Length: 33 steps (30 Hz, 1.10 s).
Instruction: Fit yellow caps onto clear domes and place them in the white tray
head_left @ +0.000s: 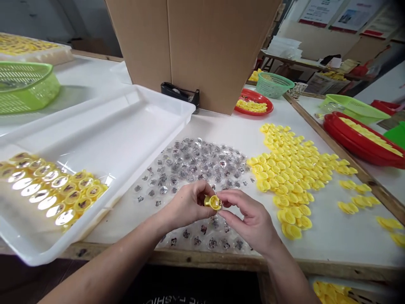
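The left hand is pinching a yellow piece by its left side; the right hand is clamping its right edge at the fingertips.

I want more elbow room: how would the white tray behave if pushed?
The white tray would probably slide rather than roll, being broad and shallow. It may feel heavier at its near end, where the yellow pieces sit. Pushed nearer, it might tip, as its near corner seems to overhang the wooden edge.

White wood-edged table with white tray, clear printed discs, yellow pieces, black tape dispenser.
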Each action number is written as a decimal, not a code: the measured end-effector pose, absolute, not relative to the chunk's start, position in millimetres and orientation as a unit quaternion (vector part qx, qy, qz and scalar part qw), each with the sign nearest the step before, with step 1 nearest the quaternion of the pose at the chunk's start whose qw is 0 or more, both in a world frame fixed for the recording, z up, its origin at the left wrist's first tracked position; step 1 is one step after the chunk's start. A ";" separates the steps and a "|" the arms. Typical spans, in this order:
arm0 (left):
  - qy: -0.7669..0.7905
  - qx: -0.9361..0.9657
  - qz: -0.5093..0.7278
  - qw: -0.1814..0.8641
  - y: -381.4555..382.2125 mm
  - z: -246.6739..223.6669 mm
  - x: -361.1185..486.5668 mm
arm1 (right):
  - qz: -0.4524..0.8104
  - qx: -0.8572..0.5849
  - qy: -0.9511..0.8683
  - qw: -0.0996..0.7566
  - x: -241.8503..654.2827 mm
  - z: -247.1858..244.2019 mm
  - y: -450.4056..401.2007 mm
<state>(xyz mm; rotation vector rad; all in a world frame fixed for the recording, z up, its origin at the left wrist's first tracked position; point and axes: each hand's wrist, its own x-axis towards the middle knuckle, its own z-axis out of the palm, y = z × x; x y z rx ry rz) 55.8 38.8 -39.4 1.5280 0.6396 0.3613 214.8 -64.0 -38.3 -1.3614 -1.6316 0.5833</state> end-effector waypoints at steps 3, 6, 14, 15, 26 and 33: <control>0.269 0.646 0.155 0.698 40.0 -43.1 52.4 | 0.224 -0.556 -0.674 0.431 214.8 -38.0 -60.9; 0.272 0.632 0.135 0.713 40.6 -46.7 51.1 | 0.224 -0.555 -0.680 0.424 214.4 -37.2 -58.7; 0.294 0.658 0.140 0.679 39.6 -46.5 51.3 | 0.209 -0.572 -0.707 0.360 213.4 -30.8 -58.7; 0.297 0.674 0.134 0.663 39.1 -47.4 51.4 | 0.206 -0.574 -0.715 0.342 213.5 -29.9 -58.8; 0.250 0.644 0.135 0.710 36.7 -55.9 53.9 | 0.144 -0.562 -0.743 0.334 214.2 -28.4 -59.3; 0.271 0.666 0.111 0.686 33.7 -57.5 55.7 | 0.205 -0.578 -0.746 0.259 221.7 -22.7 -63.8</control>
